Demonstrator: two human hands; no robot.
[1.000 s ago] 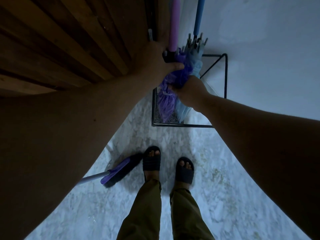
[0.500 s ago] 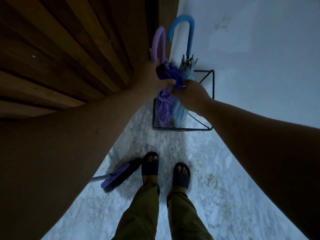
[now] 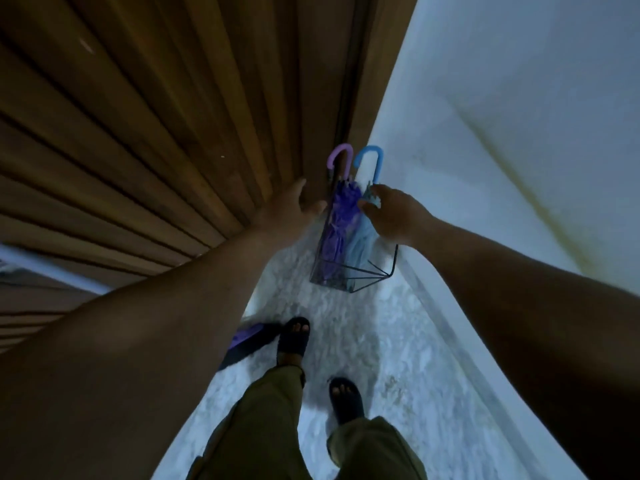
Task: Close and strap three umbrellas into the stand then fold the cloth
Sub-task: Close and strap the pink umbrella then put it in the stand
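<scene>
Two closed umbrellas, the purple crook-handled umbrella (image 3: pixel 335 223) and the light-blue crook-handled umbrella (image 3: pixel 362 237), stand in the black wire stand (image 3: pixel 388 277), the left hand (image 3: pixel 289 211) spread free and the right hand (image 3: pixel 393 216) loosely touching the blue canopy, while a third purple-and-black umbrella (image 3: pixel 247 342) lies on the floor and no cloth is visible.

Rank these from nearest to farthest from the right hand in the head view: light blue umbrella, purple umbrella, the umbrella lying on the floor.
1. Light blue umbrella: the right hand touches its top, in the stand's right side.
2. Purple umbrella: just beside it, on the stand's left side.
3. Umbrella on the floor: lying by the person's left foot, well away from the hand.
</scene>
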